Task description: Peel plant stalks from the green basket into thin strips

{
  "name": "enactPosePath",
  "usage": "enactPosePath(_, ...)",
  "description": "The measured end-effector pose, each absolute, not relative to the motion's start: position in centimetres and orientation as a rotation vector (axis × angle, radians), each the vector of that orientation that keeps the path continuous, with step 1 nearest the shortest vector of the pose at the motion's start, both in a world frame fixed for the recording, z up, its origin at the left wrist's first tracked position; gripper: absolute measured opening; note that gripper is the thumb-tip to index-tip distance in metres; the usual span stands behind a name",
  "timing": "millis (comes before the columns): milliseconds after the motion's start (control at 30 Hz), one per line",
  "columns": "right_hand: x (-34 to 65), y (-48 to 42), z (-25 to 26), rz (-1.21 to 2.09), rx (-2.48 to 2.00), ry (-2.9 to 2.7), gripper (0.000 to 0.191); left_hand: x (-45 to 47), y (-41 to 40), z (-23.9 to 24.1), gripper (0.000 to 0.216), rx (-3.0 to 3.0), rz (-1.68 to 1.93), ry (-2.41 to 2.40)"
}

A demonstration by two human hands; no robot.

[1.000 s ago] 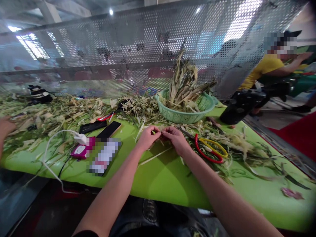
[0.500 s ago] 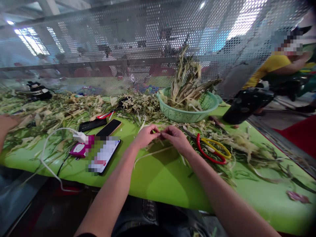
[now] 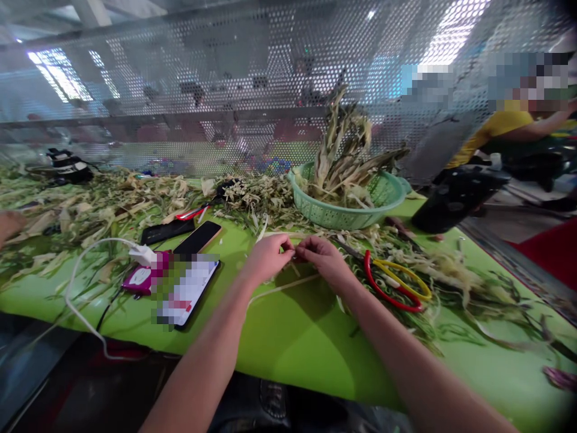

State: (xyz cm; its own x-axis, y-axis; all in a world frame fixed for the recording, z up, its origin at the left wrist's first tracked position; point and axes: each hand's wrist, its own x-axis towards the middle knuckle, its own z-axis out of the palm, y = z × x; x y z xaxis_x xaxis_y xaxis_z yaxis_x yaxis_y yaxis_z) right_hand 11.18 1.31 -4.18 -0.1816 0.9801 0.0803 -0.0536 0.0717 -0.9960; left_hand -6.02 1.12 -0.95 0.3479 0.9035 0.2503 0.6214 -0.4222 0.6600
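Left hand (image 3: 268,257) and right hand (image 3: 323,260) meet at centre of frame, barely shifted from half second ago; handling, it seems, goes on. Fingers of both pinched on small piece (image 3: 294,258), too fine to identify. Pale strip (image 3: 282,288) shows just below, over green counter (image 3: 302,355). Red-and-yellow-handled scissors (image 3: 370,278) beside right wrist. Farther back, right of centre: pale green basket (image 3: 342,217), dried leaves (image 3: 336,159) standing inside, some leaning past rim. Dark cylinder (image 3: 451,203) at right, contents hidden. Upper right, beyond: person in yellow (image 3: 507,125).
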Motion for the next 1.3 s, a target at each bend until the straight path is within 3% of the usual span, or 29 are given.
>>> enactPosePath(633,11.9,0.8,-2.7,1.425,-0.979,-1.006,0.026,-5.8,1.4,-1.5,0.015,1.495,1.027,0.798)
enactPosePath(1100,12.3,0.7,-2.3,1.618,-0.825,-0.908,0.018,-5.8,1.7,-1.7,0.019,1.286,1.102,0.786)
enactPosePath(1300,12.2,0.6,-2.1,1.544,-0.873,-1.040,0.017,-5.7,1.4,-1.6,0.022,1.164,1.062,0.689)
